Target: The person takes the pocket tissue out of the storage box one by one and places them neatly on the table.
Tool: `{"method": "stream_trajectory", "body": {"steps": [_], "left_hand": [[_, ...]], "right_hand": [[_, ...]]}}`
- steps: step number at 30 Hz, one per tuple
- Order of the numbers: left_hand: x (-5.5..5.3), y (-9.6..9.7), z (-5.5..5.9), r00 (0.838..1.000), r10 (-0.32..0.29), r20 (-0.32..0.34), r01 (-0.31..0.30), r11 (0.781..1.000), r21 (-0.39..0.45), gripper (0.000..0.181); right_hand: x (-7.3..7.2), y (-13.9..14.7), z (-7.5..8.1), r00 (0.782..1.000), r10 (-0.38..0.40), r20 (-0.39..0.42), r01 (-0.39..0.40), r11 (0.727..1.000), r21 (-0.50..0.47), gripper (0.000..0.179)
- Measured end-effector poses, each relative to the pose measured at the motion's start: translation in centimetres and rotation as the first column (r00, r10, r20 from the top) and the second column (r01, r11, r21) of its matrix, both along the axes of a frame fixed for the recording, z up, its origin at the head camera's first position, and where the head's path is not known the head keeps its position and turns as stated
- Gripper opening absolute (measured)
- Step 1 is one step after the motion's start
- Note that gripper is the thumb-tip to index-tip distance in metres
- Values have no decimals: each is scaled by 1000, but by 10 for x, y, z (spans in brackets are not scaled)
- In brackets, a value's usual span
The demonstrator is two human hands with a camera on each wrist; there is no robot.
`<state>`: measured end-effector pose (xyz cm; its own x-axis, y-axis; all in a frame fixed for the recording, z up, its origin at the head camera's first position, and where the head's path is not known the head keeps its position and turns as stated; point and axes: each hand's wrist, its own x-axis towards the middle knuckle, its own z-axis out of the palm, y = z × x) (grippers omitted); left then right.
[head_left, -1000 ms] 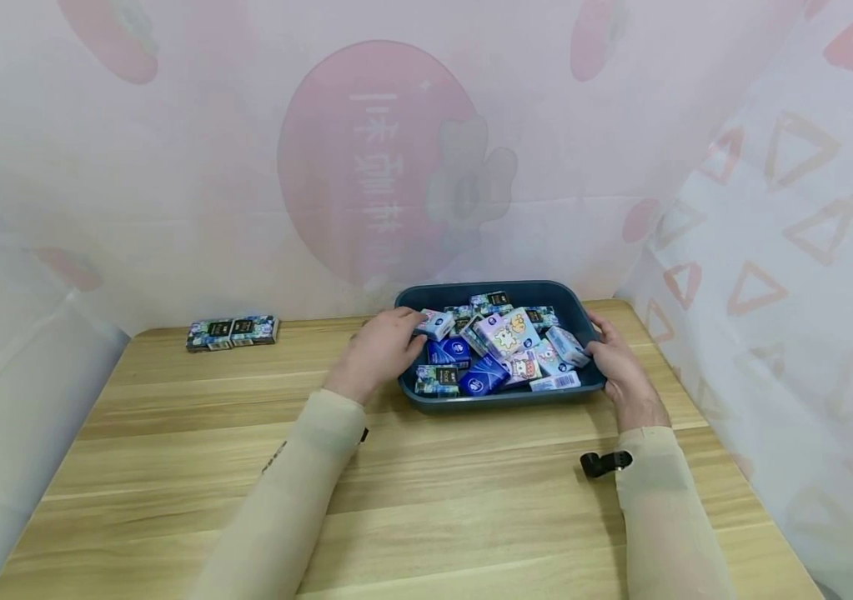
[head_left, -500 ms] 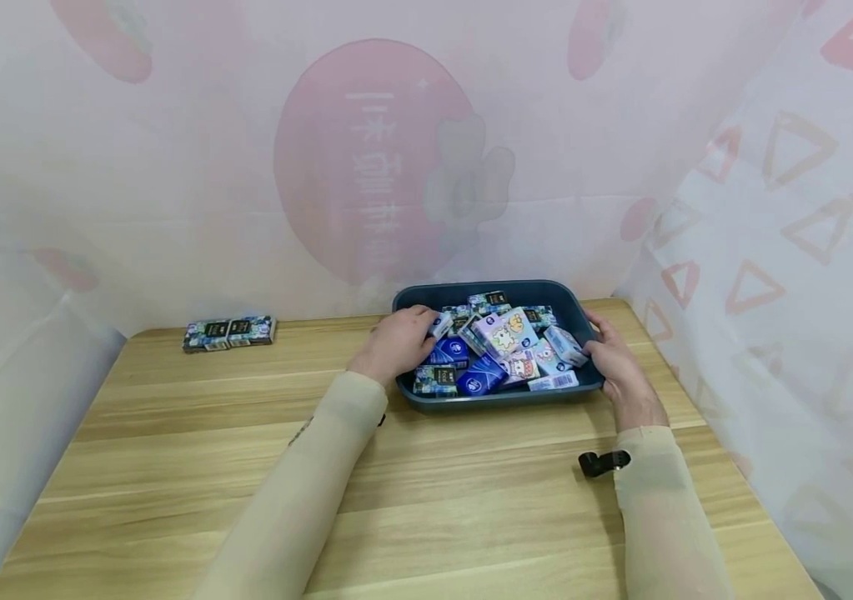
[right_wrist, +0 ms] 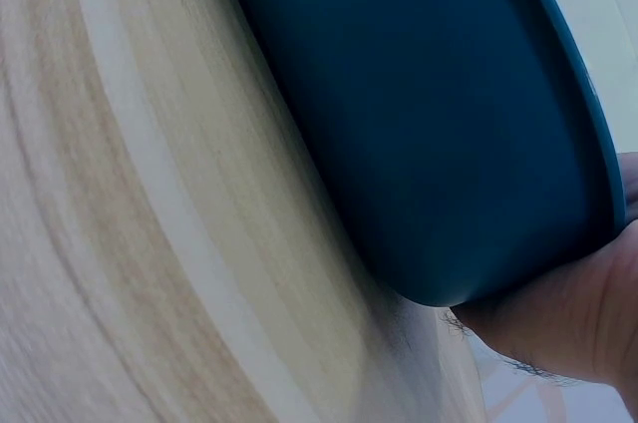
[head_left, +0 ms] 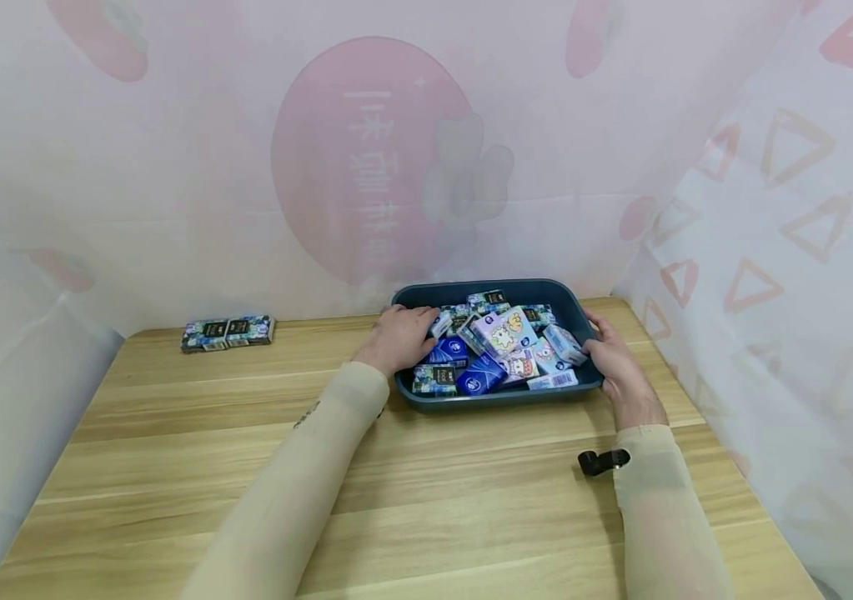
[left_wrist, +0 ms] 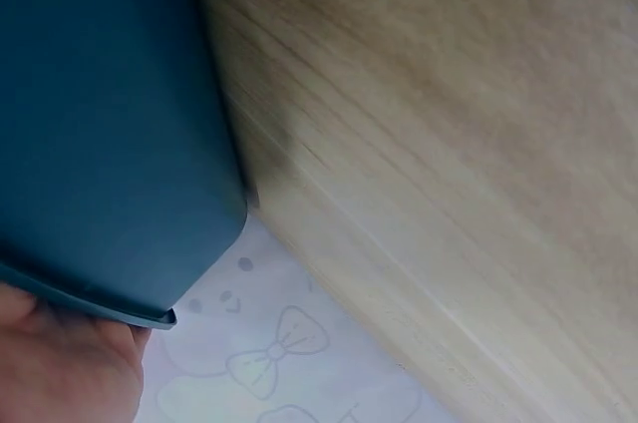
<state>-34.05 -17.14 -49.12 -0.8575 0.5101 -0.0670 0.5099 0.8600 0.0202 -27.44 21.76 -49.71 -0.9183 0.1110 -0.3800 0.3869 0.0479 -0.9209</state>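
Note:
A dark teal plastic basin (head_left: 499, 402) stands at the back of the wooden table, filled with small tissue packs. My left hand (head_left: 398, 337) grips its left rim from outside, as the left wrist view also shows with the hand (left_wrist: 70, 368) under the rim's edge. Close by those fingertips, inside the basin, leans a light blue pack (head_left: 441, 324). My right hand (head_left: 619, 367) holds the right rim, thumb on the inner side. Among the packs are plain blue ones (head_left: 482, 375), cartoon-printed ones (head_left: 505, 333) and dark floral ones (head_left: 434, 380).
Dark floral packs (head_left: 228, 332) lie side by side at the table's back left. The wooden table (head_left: 426, 508) meets a printed curtain (head_left: 193, 208) behind and at both sides. A black strap (head_left: 603, 462) sits at the right wrist.
My left hand has left off holding the light blue pack over the basin and moved right onto the left rim; the pack now lies inside. The right hand has kept its place.

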Motion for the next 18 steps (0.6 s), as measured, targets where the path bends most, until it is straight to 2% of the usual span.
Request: {"method": "stream_trajectory", "body": {"steps": [1,2,3,12,18], "left_hand": [[1,0,1,1000,-2,-5,2,1000,9,68],[13,3,15,1000,9,6,-9,1000,2,66],[15,3,16,1000,9,1,-9,1000,8,65],[19,6,18,998,-2,-59,2,1000,3,59],[19,5,17,998,-3,-64,6,999,53,57]], "right_hand": [[0,0,0,1000,1,-1,-1,1000,-1,89],[0,0,0,1000,1,-3,-1,1000,-1,89],[0,0,0,1000,1,-4,-1,1000,0,89],[1,0,1,1000,-2,-3,2,1000,-2,89],[1,0,1,1000,-3,-3,3,1000,-8,89]]}}
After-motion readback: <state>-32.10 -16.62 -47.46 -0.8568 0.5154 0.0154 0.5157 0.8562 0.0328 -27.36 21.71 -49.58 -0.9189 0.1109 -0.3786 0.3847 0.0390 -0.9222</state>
